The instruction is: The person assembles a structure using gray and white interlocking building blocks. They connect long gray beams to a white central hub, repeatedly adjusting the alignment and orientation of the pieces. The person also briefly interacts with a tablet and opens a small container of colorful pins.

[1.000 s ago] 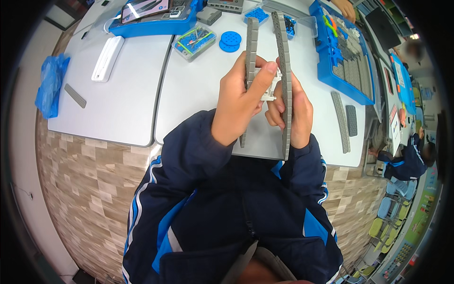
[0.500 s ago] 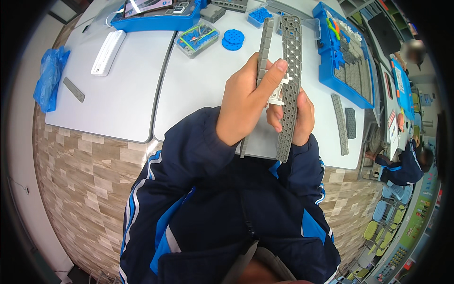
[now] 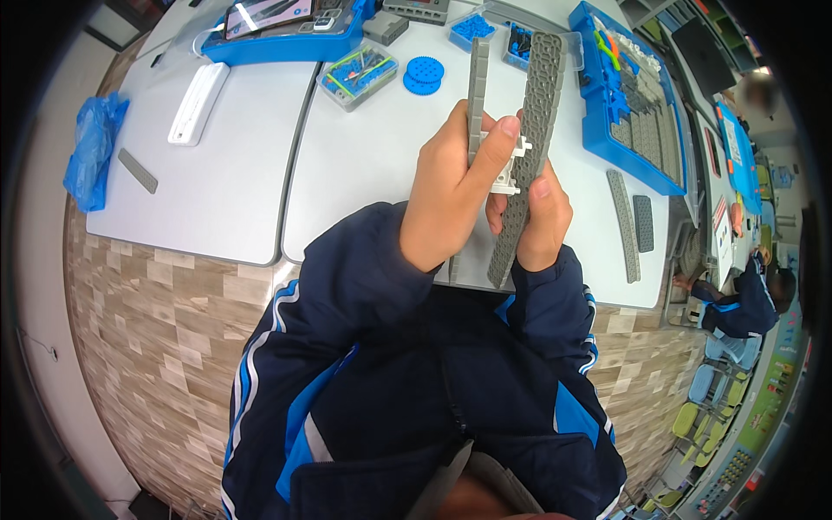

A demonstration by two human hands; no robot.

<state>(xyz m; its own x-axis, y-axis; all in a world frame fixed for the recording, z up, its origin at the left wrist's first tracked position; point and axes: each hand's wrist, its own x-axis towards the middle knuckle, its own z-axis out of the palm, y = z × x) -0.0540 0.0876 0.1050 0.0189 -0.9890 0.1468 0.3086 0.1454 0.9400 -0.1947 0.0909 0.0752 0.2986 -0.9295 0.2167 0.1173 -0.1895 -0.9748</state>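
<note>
Above the table's front edge my left hand [image 3: 451, 186] is closed round a long grey beam [image 3: 477, 82], which stands edge-on. White connector pieces [image 3: 508, 178] are fixed at the beam's inner side, beside my left thumb. My right hand [image 3: 544, 217] is closed on a wide grey perforated plate [image 3: 539, 104], thumb on its face and fingers behind it. The plate slants, its top leaning right. The white pieces lie between the beam and the plate; whether they join the plate I cannot tell.
Blue gears [image 3: 423, 75] and a clear parts box [image 3: 357, 74] lie beyond my hands. At right stand a blue tray of parts [image 3: 598, 130] and loose grey plates [image 3: 622, 225]. A white case [image 3: 198, 103] and blue plastic bag [image 3: 92, 152] are at left. Another person [image 3: 747, 299] sits far right.
The wide plate in my right hand has tilted, its lower end swinging left and its top slightly right. My left hand still grips the beam in nearly the same place.
</note>
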